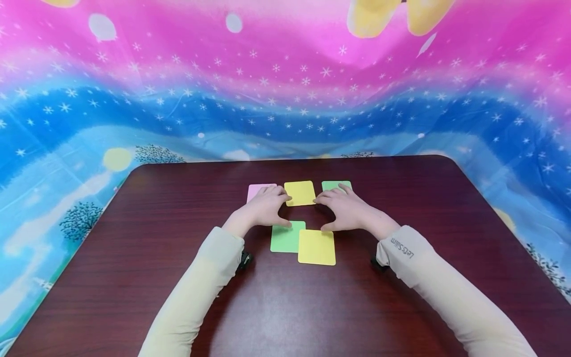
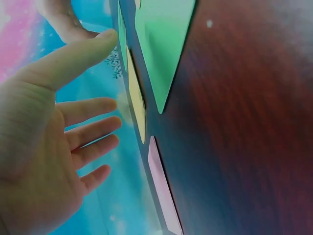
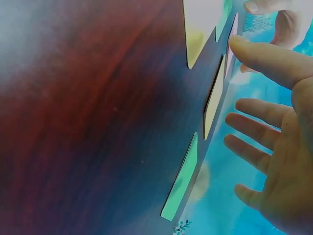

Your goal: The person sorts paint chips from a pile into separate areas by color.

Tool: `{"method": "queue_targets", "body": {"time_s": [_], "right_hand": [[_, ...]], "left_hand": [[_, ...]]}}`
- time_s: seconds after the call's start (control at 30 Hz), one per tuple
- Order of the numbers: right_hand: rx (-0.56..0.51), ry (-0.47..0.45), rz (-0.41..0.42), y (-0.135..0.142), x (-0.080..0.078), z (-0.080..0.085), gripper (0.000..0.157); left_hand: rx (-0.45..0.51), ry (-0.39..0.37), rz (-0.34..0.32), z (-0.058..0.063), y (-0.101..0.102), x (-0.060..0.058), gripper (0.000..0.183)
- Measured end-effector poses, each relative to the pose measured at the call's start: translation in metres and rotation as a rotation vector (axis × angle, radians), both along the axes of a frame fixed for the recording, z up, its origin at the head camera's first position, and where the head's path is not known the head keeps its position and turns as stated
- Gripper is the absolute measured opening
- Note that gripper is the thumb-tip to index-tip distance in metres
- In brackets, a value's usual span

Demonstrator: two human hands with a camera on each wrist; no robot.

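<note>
Five coloured square cards are on the table, and both hands hover over them with fingers spread and nothing held. My left hand [image 1: 265,207] is above and between the pink card [image 1: 256,190] and the nearer green card [image 1: 284,241]. Over on the other side, my right hand [image 1: 351,210] partly covers the far green card [image 1: 331,185]. The far yellow card [image 1: 300,193] lies between the two hands. Closer to me, the near yellow card [image 1: 316,248] overlaps the nearer green card's right edge. Both wrist views show gaps between fingers and cards.
A dark reddish-brown wooden table [image 1: 134,258] with rounded far corners carries the cards. Behind and beside it hangs a pink and blue patterned cloth [image 1: 285,114]. Dark wrist devices show at both cuffs.
</note>
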State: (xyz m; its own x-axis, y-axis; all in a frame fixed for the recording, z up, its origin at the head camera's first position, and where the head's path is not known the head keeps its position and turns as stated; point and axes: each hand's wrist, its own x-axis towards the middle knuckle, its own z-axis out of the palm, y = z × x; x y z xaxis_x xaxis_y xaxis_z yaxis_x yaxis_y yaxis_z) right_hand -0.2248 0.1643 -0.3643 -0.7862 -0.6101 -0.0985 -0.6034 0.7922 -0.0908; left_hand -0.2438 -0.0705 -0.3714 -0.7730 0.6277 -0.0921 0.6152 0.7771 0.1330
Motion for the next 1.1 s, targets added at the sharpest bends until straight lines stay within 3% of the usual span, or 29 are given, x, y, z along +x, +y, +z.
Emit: {"method": "queue_targets", "body": {"time_s": [0.37,0.67,1.1], "right_hand": [[0.006,0.029,0.025,0.004,0.023,0.001,0.071],[-0.037,0.016,0.026,0.004,0.04,-0.003,0.075],[-0.015,-0.008,0.009,0.004,0.057,-0.007,0.084]], "left_hand": [[0.023,0.007,-0.053,0.002,0.001,0.023,0.072],[0.064,-0.03,-0.106,0.0,0.007,0.041,0.071],[0.019,-0.028,-0.159,-0.002,0.02,0.059,0.07]]}}
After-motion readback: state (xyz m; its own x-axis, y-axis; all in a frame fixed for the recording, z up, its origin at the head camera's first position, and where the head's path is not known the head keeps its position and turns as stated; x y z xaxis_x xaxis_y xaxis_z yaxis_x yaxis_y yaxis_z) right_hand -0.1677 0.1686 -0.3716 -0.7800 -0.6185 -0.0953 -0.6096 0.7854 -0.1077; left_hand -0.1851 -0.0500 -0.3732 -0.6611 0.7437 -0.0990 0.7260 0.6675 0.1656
